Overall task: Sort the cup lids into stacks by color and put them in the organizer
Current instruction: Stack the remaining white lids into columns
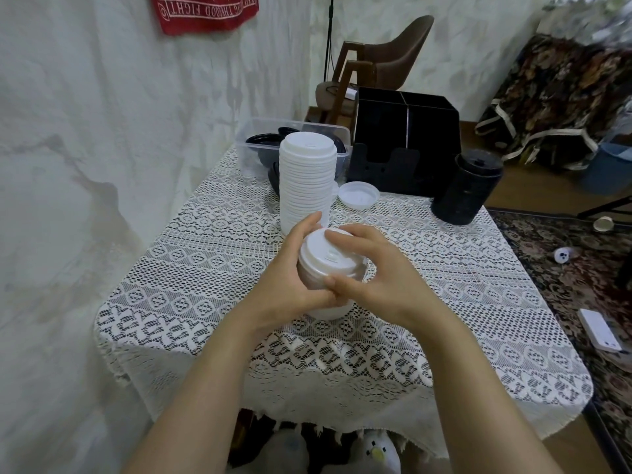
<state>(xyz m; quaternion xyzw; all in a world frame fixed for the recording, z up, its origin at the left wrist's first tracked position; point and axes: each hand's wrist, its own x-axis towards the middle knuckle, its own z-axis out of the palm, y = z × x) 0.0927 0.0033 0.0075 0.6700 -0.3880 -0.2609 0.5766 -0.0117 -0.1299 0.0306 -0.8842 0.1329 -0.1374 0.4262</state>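
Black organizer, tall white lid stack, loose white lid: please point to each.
black organizer [432, 131], head view: right half of its wall.
tall white lid stack [306, 179], head view: middle of its side.
loose white lid [359, 195], head view: its centre.

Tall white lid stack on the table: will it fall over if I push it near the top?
Probably, yes. The tall white lid stack is much higher than it is wide, so it likely tips. The lids look like thin plastic, probably light, and the lace tablecloth may snag its base.
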